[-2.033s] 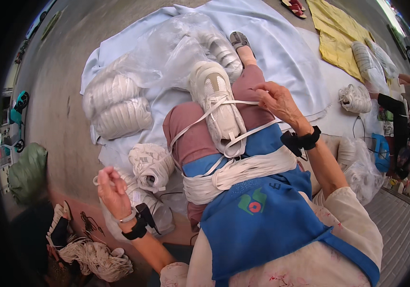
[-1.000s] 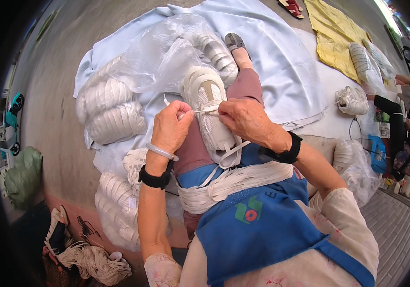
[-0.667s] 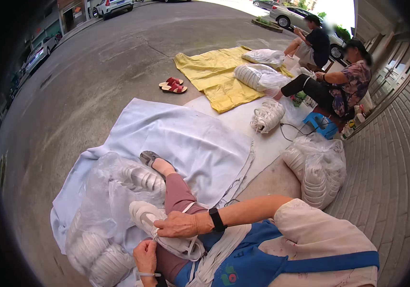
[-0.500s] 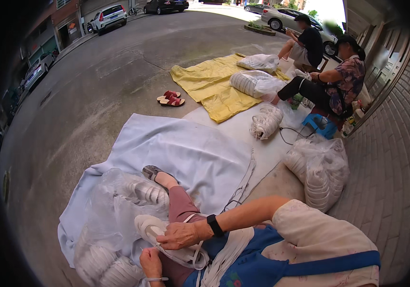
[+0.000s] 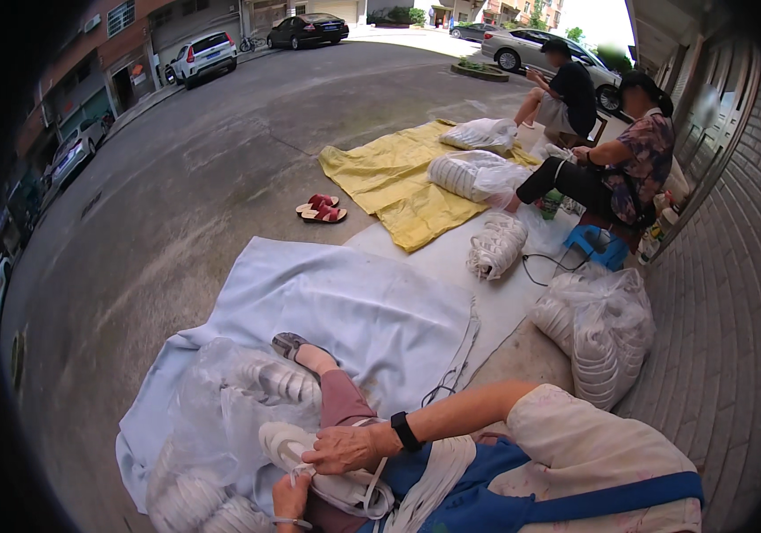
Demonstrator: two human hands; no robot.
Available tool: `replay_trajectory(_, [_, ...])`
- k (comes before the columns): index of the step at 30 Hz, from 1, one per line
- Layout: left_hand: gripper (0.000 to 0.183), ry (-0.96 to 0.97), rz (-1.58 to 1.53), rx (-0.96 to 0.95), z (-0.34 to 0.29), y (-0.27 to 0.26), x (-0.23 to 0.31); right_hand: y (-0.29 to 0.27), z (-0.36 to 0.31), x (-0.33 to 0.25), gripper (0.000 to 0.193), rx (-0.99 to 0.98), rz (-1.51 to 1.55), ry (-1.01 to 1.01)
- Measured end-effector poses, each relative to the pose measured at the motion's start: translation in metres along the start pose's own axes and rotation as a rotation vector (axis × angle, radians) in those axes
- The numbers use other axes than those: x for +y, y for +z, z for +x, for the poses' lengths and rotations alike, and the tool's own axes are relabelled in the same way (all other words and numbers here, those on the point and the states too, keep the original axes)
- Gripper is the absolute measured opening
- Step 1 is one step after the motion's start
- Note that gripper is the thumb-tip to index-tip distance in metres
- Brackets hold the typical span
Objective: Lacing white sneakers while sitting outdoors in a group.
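Observation:
A white shoe upper lies across my lap, its rounded end toward the bagged pieces. Over it, my right hand, with a black watch band at the wrist, is closed in a pinch on a thin white lace. Just below, my left hand pinches the lace too, its fingertips almost touching the right ones. The fingers partly hide the lace. A hank of long white laces drapes over my blue apron, beside the right forearm.
Clear bags of nested white pieces lie against my leg on a pale blue cloth. Another full bag stands at right. Farther off are a yellow sheet, red sandals, a blue stool and two seated people.
My hands have come closer together, the fingertips now meeting at the lace. The whole scene sits slightly lower in the picture as the view tilts up.

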State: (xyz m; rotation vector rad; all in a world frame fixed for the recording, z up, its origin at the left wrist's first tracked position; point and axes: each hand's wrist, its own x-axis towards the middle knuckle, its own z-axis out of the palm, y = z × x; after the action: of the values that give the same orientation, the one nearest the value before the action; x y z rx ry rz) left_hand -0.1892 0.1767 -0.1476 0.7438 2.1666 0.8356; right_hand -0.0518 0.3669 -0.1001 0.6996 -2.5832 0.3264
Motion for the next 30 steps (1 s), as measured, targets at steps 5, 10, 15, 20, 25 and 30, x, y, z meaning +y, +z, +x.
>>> replay_trajectory(5, [0.037, -0.07, 0.119, 0.008, -0.027, -0.012, 0.039, 0.013, -0.022, 0.0, 0.01, -0.032, 0.025, 0.099])
replay_trajectory(10, [0.033, -0.279, -0.567, -0.104, -0.042, -0.026, 0.051, -0.016, -0.056, 0.017, 0.011, -0.17, 0.01, 0.346])
replay_trajectory(15, [0.029, -0.147, -0.306, 0.114, -0.07, -0.02, 0.024, -0.011, -0.062, 0.009, 0.01, -0.097, 0.014, 0.376])
replay_trajectory(20, [0.018, -0.027, 0.011, 0.239, -0.089, -0.022, 0.037, -0.013, -0.065, 0.007, 0.01, -0.07, -0.005, 0.432])
replay_trajectory(25, [0.011, 0.065, 0.34, 0.329, -0.11, -0.02, 0.039, -0.002, -0.07, 0.017, 0.011, -0.127, 0.017, 0.546])
replay_trajectory(30, [0.015, 0.071, 0.336, 0.568, -0.128, -0.028, 0.031, -0.02, -0.091, 0.025, 0.017, -0.237, -0.028, 0.864])
